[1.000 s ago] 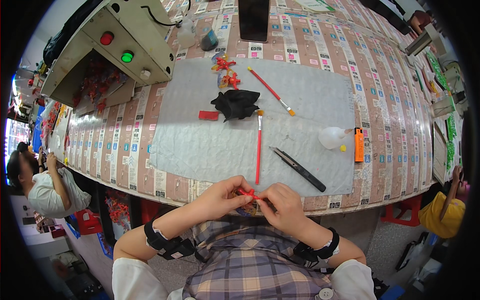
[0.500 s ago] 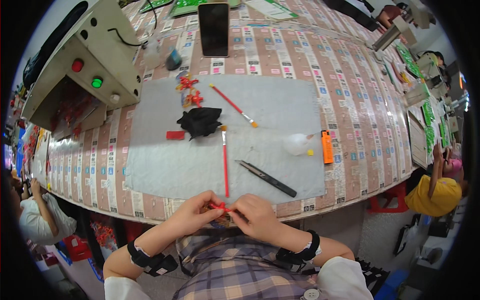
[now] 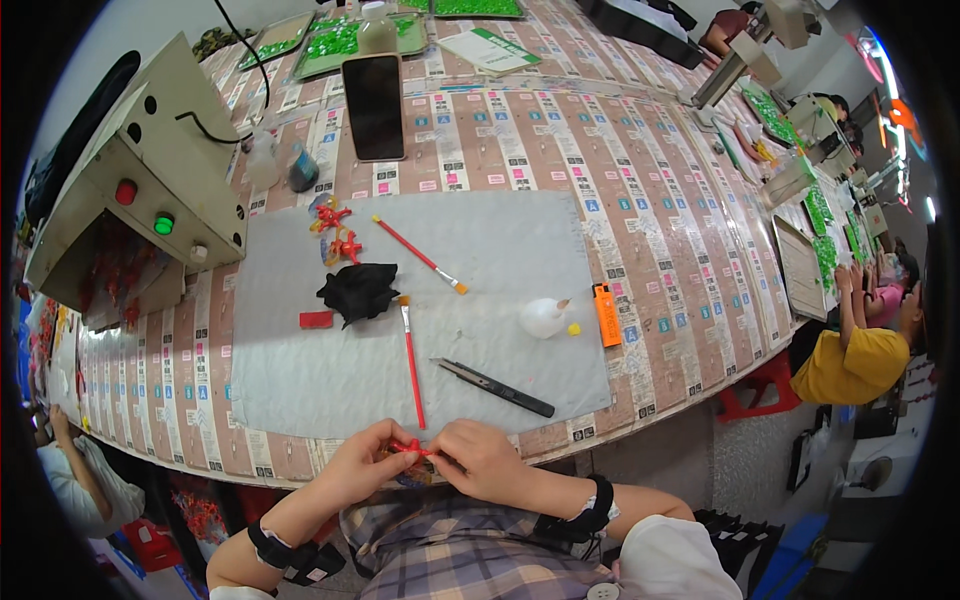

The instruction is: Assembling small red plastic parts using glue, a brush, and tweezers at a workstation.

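Note:
Between my two hands, at the table's front edge, is a small red plastic figure (image 3: 413, 447) with a clear yellowish part below it. My left hand (image 3: 367, 458) pinches it from the left. The fingertips of my right hand (image 3: 478, 458) close on its right side; fingers cover much of it. Just beyond lies a red-handled brush (image 3: 413, 370) on a grey cloth (image 3: 290, 390), with a black utility knife (image 3: 495, 387) to its right. Two similar red figures (image 3: 345, 246) with clear parts lie farther back, behind a crumpled black cloth (image 3: 360, 293).
A second brush (image 3: 420, 255), a red block (image 3: 316, 320), a white squeeze bottle (image 3: 543, 318) and an orange box (image 3: 607, 315) lie around the cloth. A phone (image 3: 373, 107) stands behind. At left is a metal machine (image 3: 190, 150) with buttons. Other people sit at both sides.
The view has shifted, so the table's things appear lower and farther left. Both hands stay together on the red figure, with little visible change in grip.

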Tool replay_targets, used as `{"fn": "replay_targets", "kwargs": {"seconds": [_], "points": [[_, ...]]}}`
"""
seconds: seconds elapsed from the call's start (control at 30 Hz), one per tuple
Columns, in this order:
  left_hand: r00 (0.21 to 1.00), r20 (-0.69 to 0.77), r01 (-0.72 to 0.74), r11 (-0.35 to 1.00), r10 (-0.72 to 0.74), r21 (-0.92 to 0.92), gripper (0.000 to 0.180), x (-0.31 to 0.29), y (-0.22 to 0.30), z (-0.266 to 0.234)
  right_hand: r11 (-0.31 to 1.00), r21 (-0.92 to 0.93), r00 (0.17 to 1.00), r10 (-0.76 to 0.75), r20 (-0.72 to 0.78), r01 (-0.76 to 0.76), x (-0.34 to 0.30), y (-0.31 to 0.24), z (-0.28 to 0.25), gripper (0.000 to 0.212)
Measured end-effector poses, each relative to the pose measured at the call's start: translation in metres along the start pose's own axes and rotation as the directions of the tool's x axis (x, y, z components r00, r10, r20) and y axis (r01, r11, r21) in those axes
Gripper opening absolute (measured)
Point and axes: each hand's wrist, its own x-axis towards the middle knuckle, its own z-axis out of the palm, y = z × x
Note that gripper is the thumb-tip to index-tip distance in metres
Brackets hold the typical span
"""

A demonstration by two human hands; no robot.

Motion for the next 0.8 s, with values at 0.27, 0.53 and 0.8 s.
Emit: {"fn": "replay_targets", "kwargs": {"seconds": [0.27,0.53,0.8], "points": [[1.0,0.005,-0.005,1.0,0.005,-0.002,0.014,-0.0001,-0.0003,-0.0002,1.0,-0.018,1.0,-0.015,-0.001,0.015,-0.002,0.0022,0.0016,0.011],[1.0,0.008,-0.001,1.0,0.002,-0.022,0.015,-0.0015,0.0002,0.0001,1.0,-0.025,1.0,-0.019,0.005,0.019,-0.0017,0.0012,0.0004,0.011],[1.0,-0.01,0.016,1.0,-0.016,-0.016,0.015,-0.0028,0.0011,0.0011,0.999,-0.018,0.998,-0.043,-0.049,0.043,-0.0003,0.0013,0.0011,0.01]]}}
